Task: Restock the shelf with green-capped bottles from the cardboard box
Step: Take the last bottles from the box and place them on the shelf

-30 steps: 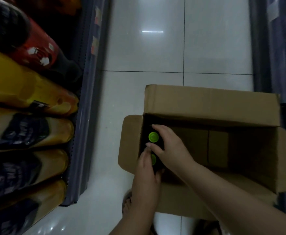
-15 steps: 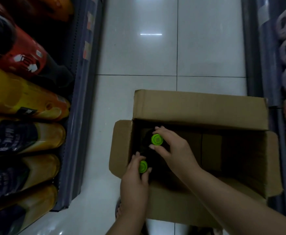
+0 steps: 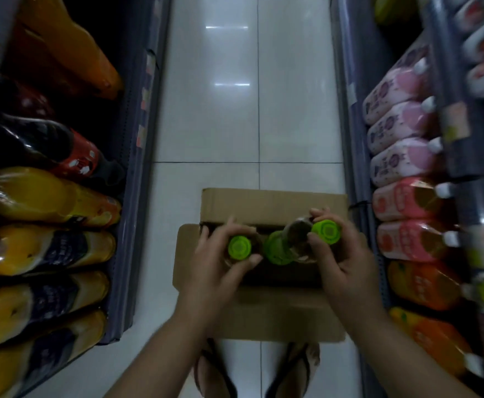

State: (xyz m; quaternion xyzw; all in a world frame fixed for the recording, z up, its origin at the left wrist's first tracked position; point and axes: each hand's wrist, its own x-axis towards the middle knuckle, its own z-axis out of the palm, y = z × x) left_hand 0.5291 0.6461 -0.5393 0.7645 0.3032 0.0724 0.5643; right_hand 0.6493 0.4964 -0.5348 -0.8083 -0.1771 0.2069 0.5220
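My feet (image 3: 256, 366) in sandals stood on the white tiled floor (image 3: 235, 110), just behind the box (image 3: 272, 311), which sat on the floor between the two shelves. Above the box my left hand (image 3: 215, 271) curled its fingers and thumb round the neck of a bottle (image 3: 239, 247), its green cap facing up at me. My right hand (image 3: 347, 262) gripped a second bottle (image 3: 325, 231) the same way, fingers wrapped round the neck below the cap, and that bottle looked tilted, its dark shoulder showing toward the middle. Between my hands sat a third green top (image 3: 278, 249), touching the right-hand bottle; I could not tell whether either hand held it, or whether it stood in the box. The box's far flap (image 3: 272, 205) stood up behind the bottles and its left flap (image 3: 187, 254) lay spread out flat. To my left the shelf (image 3: 131, 196) carried big bottles lying on their sides, yellow-orange ones (image 3: 42, 196) near me and a dark one with a red label (image 3: 63, 150) farther on. To my right the other shelf (image 3: 358, 168) held orange packs (image 3: 424, 285) closest, then red ones (image 3: 404, 199), then pink ones (image 3: 395, 122) with white caps beyond.
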